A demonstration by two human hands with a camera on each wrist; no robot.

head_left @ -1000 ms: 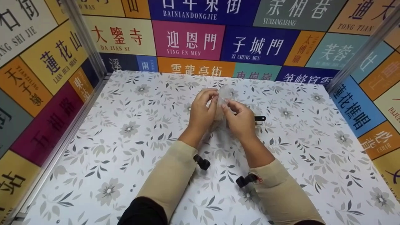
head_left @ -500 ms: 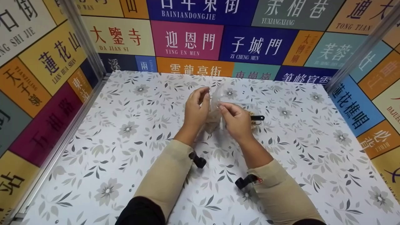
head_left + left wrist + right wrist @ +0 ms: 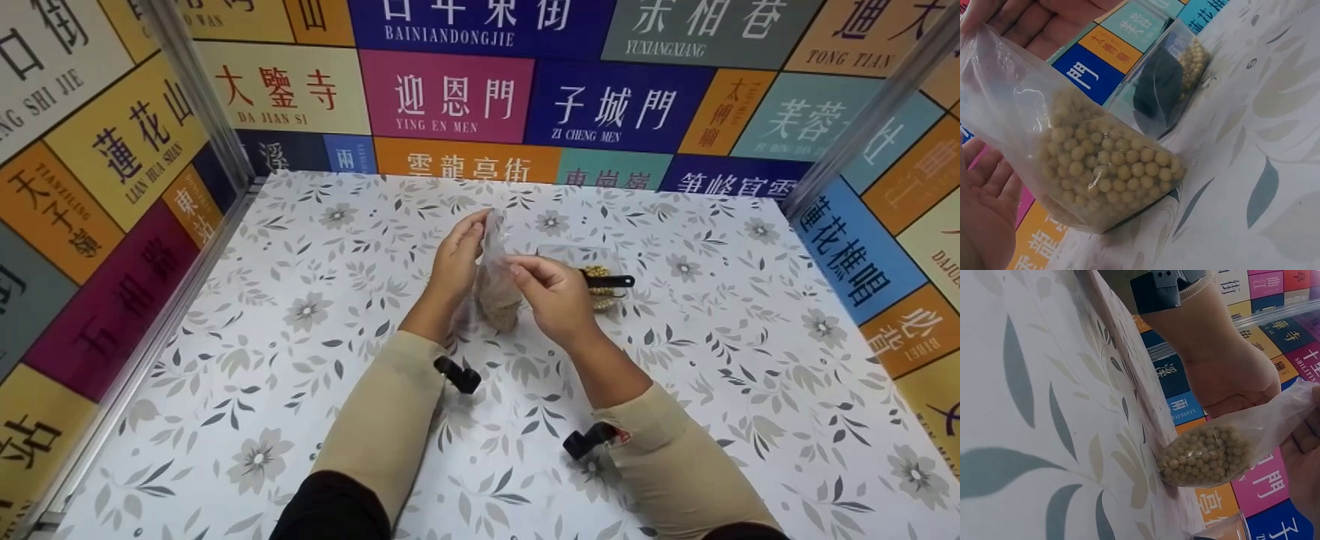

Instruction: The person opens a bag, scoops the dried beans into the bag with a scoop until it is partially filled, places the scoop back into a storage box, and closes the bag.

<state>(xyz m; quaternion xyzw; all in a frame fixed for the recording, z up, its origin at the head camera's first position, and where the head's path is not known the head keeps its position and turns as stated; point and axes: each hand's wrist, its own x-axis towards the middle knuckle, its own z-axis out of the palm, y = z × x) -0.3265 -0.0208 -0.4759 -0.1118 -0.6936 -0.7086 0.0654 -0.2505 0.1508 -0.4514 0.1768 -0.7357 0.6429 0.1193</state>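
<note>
A clear plastic bag [image 3: 499, 304] of round, tan, soybean-like pieces stands slightly tilted, its lower end at the tabletop. In the left wrist view the soybeans [image 3: 1112, 169] fill its lower part, while the upper film is slack. My right hand [image 3: 559, 296] pinches the bag's near side between thumb and forefinger. On the other side, my left hand [image 3: 454, 262] is cupped loosely, its fingertips right at the bag's top edge. The right wrist view has the left hand [image 3: 1235, 377] beyond the bag [image 3: 1207, 455], fingertips partly hidden.
Behind my right hand stands a clear box [image 3: 574, 251] with yellowish soybeans [image 3: 602, 300] and a black-handled utensil [image 3: 611, 281] across it. The table wears a white floral cover [image 3: 300, 375]. Panels with street names [image 3: 450, 97] enclose its back and sides.
Both hands have shifted left and nearer to me with the bag, the left hand farthest. More of the bag's filled bottom and of the box behind now shows.
</note>
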